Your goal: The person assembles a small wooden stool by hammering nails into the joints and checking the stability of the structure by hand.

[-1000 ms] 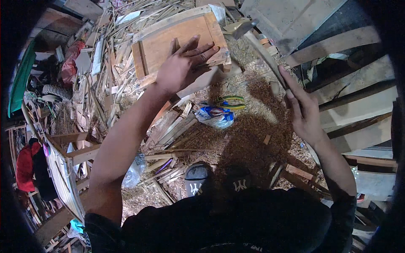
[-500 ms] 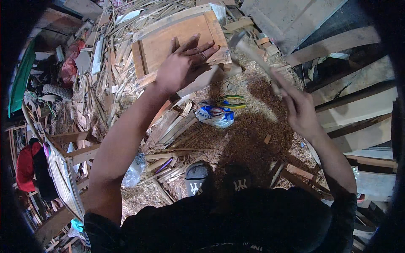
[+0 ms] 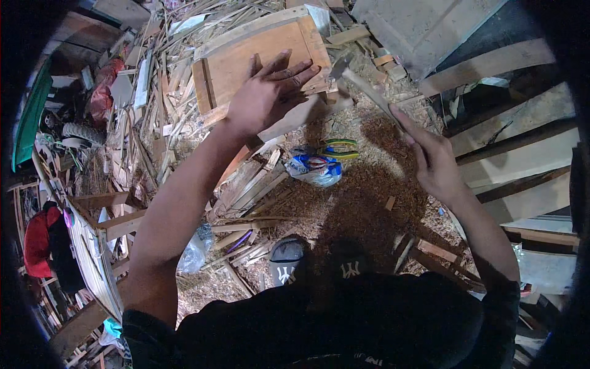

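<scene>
My left hand (image 3: 270, 92) lies with fingers spread on a wooden panel with a raised frame (image 3: 227, 72), pressing near its right end. In my right hand (image 3: 430, 150) is a hammer (image 3: 372, 92), gripped by its wooden handle. The hammer's metal head is close to the panel's right edge; whether it touches cannot be made out. Below the panel, on the sawdust, lie yellow-and-green-handled pliers (image 3: 338, 149) beside a blue and clear plastic packet (image 3: 314, 171).
Wood strips (image 3: 166, 80) litter the floor at the left and back. Curved boards (image 3: 510, 147) are stacked at the right, with a large flat board (image 3: 424, 31) behind. A clear plastic bag (image 3: 196, 249) lies near my left arm. My shoes (image 3: 287, 258) stand on wood shavings.
The hammer head has shifted slightly left and down toward the panel's right edge, and my right hand has tilted a little with it. My left hand and the panel stay in place.
</scene>
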Action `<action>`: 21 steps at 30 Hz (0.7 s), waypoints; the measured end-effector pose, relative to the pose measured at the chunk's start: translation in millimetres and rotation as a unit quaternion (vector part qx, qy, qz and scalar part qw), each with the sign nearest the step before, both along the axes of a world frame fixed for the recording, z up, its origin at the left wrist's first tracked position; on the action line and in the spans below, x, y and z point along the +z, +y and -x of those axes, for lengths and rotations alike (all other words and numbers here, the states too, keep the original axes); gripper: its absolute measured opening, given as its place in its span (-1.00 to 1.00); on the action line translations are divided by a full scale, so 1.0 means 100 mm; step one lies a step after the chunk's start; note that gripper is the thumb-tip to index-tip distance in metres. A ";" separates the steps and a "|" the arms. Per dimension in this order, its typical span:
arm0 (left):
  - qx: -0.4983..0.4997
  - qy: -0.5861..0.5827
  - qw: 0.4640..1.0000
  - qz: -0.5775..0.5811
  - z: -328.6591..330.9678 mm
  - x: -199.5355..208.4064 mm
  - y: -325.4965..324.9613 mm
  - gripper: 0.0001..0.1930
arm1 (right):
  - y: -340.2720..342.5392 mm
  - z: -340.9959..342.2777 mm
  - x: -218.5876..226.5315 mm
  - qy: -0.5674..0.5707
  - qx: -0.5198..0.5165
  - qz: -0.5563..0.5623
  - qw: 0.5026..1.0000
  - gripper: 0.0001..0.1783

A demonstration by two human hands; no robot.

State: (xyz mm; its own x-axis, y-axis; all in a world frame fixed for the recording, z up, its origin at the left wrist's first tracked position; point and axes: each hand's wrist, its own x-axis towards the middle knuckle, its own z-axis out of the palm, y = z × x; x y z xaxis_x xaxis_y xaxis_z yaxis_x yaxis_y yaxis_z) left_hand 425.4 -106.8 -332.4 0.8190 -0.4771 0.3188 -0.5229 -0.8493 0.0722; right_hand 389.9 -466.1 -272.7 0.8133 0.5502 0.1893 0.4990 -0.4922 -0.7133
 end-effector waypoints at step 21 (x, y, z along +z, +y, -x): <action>0.005 0.010 1.000 -0.009 0.01 0.02 0.04 -0.32 | 0.06 0.01 0.12 0.043 -0.039 0.004 0.998 -0.28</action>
